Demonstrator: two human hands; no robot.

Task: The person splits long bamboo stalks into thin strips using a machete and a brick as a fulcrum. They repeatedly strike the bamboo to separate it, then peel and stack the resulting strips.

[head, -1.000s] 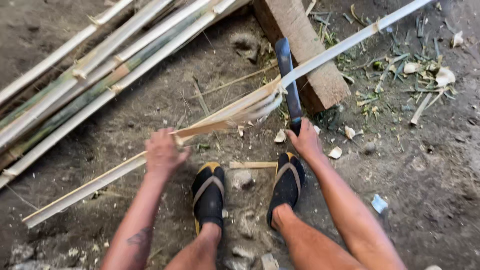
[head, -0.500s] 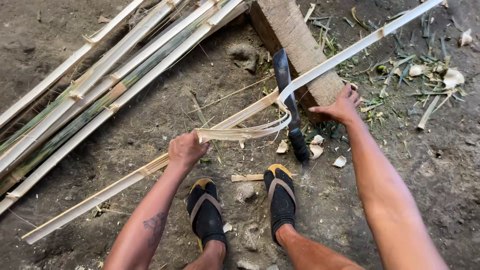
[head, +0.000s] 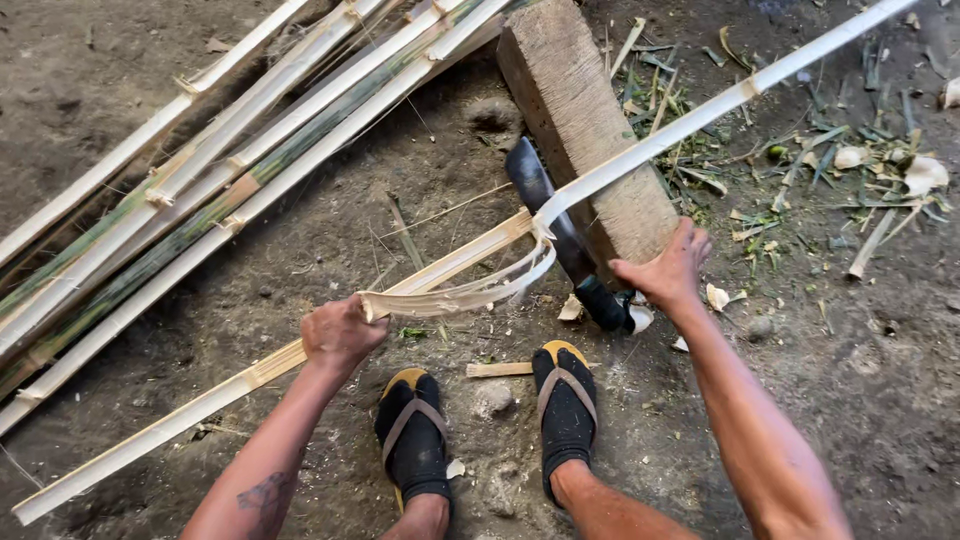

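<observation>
On dirt floor: left hand (head: 338, 335) grip clenched around bamboo strip (head: 440, 268); right hand (head: 668, 272) released, fingers spread beside machete (head: 560, 235).

A long bamboo strip (head: 640, 160) runs from the lower left of the frame to the upper right, crossing over the wooden block (head: 585, 130) at upper centre. A knife (head: 565, 240) lies against the block's left side, under the strip. A bundle of bamboo poles (head: 200, 180) fills the upper left. Two sandalled feet (head: 490, 430) stand at bottom centre, with scraps (head: 850, 160) scattered at right.
</observation>
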